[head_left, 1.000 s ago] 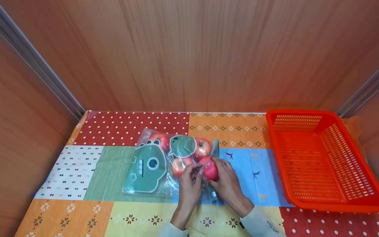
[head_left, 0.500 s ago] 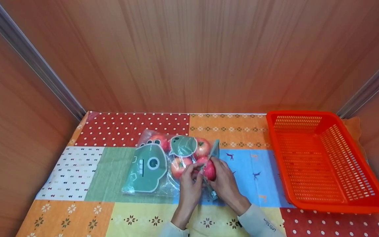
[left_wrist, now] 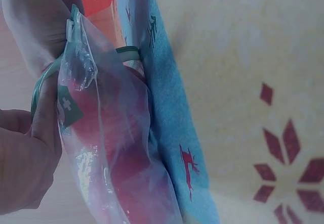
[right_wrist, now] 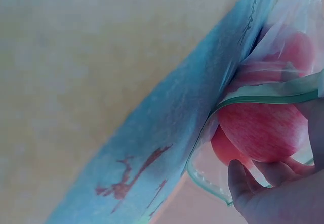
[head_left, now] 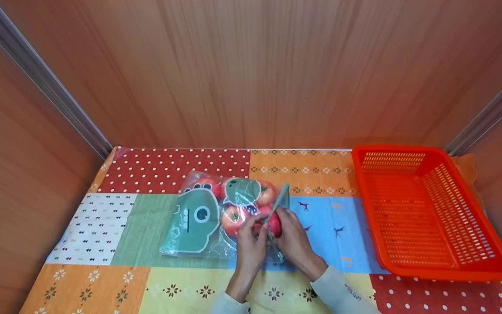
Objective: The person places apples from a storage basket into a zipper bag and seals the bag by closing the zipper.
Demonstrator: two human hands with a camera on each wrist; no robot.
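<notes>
Your left hand (head_left: 251,247) pinches the rim of the bag (head_left: 194,222) on the surface (head_left: 216,288) in the head view; your right hand (head_left: 295,240) grips an apple (head_left: 274,225) at its mouth, that sleeve (head_left: 340,290) apparently lettered "LetsSlim". Left wrist: clear plastic shows red fruit (left_wrist: 126,168). Right wrist: your fingers (right_wrist: 276,173) cup the apple.

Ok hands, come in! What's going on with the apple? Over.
Left hand pinching green rim of bag. Right hand holding apple, partly inside bag. Rim crosses apple, might snag.
</notes>
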